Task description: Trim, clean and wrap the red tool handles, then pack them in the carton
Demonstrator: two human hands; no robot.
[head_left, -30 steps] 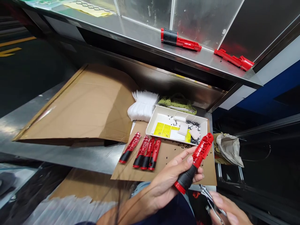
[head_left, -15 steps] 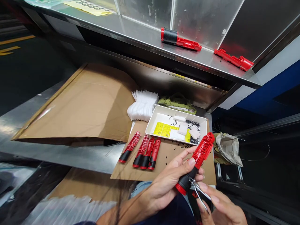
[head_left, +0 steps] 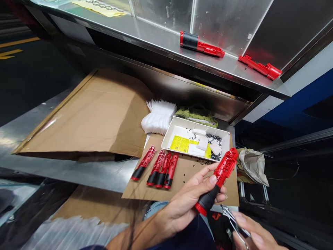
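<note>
My left hand (head_left: 186, 198) is wrapped round a red and black plastic tool housing (head_left: 224, 170), its open inner side with moulded ribs facing up and its black grip end pointing down toward me. At lower right my right hand (head_left: 256, 231) pinches small chrome nippers (head_left: 230, 216), their jaws just apart from the black end of the housing. Several similar red and black housings (head_left: 158, 166) lie side by side on a cardboard sheet (head_left: 192, 189) left of my hands. Beyond the held housing stands a white tray (head_left: 166, 139) with small black pieces and white blocks.
A stack of white foam sheets (head_left: 158, 118) and a green patterned pouch (head_left: 194, 116) sit behind the tray. A large cardboard box (head_left: 104, 114) fills the left. On the metal shelf (head_left: 156, 38) lie two more red parts (head_left: 210, 48). A paper bag (head_left: 253, 166) stands right.
My right hand has drawn the nippers away from the housing's black section, down and to the right. My left hand and the housing have hardly moved.
</note>
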